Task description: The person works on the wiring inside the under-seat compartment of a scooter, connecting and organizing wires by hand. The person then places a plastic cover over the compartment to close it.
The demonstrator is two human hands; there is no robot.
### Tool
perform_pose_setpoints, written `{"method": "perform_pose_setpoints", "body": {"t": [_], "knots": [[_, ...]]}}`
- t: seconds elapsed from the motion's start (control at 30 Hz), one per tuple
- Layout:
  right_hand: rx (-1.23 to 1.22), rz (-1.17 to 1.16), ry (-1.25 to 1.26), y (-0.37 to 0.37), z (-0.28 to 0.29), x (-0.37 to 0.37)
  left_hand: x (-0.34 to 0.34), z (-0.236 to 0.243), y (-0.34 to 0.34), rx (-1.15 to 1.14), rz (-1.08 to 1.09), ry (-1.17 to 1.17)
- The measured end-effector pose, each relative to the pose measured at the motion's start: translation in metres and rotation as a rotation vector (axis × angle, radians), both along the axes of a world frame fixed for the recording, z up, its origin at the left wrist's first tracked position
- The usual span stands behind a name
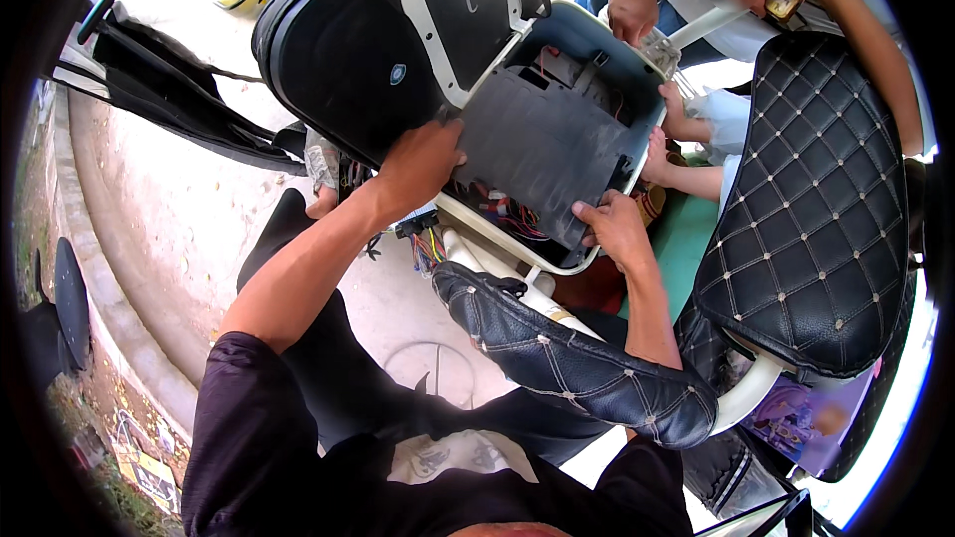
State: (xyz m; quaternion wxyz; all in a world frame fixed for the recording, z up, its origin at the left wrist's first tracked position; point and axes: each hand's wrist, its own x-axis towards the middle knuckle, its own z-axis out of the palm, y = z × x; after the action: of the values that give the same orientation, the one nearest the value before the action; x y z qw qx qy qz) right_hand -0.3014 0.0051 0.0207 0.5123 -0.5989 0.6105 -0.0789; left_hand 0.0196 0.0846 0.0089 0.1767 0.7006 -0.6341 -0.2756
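A flat dark grey panel [542, 144] lies tilted across the mouth of an open storage box [552, 267] with a pale rim. My left hand [426, 161] is closed at the panel's left edge, its fingertips partly hidden. My right hand [615, 227] pinches the near right corner, thumb on top and fingers underneath. Beneath the panel, coloured wires [512, 214] show along the box's near side. Behind it, dark electrical parts [587, 80] sit inside. A black seat [328, 60] stands raised at the box's left, fixed to a white hinge frame [423, 20].
Quilted black padding [567, 358] on a white rail crosses below my right forearm. A quilted backrest [811, 209] stands at right. Another person's hand [634, 12] touches the far corner, and small bare feet [657, 157] rest by the box. Loose wires [428, 251] hang at the near left.
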Motion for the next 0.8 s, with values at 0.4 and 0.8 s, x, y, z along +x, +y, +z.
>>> {"method": "perform_pose_setpoints", "body": {"t": [0.4,0.8], "knots": [[0.143,0.074,0.116,-0.005,0.027,0.000,0.014,0.007,0.000,0.071,-0.108,0.058],[0.249,-0.201,-0.345,-0.024,0.002,-0.040,0.028,0.009,-0.023,-0.009,-0.015,0.364]]}}
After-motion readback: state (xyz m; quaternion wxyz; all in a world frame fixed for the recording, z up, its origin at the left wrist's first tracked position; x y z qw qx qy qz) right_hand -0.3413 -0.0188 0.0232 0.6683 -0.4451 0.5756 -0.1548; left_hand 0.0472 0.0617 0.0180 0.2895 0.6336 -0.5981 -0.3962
